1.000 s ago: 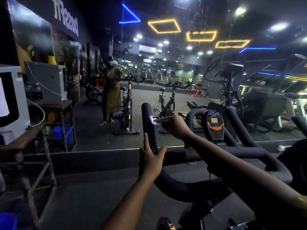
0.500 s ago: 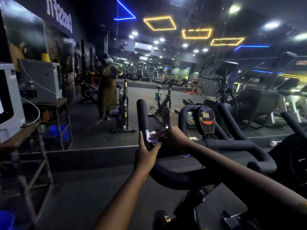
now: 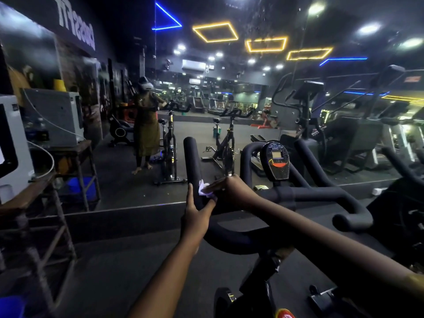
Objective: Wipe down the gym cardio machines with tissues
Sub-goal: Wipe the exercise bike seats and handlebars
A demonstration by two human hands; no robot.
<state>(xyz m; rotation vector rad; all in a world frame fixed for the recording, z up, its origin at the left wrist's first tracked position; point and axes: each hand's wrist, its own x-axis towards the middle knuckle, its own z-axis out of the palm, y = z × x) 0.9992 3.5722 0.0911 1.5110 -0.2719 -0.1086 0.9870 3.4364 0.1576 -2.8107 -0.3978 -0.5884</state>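
Left hand (image 3: 196, 214) is wrapped round the bottom of the upright horn on the handlebar (image 3: 192, 157), thumb on one side and fingers on the other, basically bracing it. Right hand (image 3: 231, 191) comes across and pinches a small crumpled white tissue (image 3: 203, 188) against the inner side of that same horn. The tissue sits right above the left hand's fingertips, so the two hands are nearly touching.

So my read is the wipe is low on that left horn. The rest of the spin bike (image 3: 263, 267) is probably not done yet: the crossbar, the right-side loop and the little console (image 3: 276, 161) in the middle.

What could go wrong, imo:
- That tissue is tiny and bunched up. The grip looks like matte foam, so dragging the tissue hard could shred it and leave white bits stuck on.
- With the hands this close, the wipe may just stop at the left fingers and skip the patch they cover.
- The right forearm lies across the bar near the console, so a careless sweep could knock it.
- The room's really dim, so missed spots are hard to see.

Past the bike there's a wall mirror (image 3: 229, 88) showing the person and more bikes. Off to the left, a white machine (image 3: 13, 145) sits on a wooden tabletop (image 3: 25, 196).
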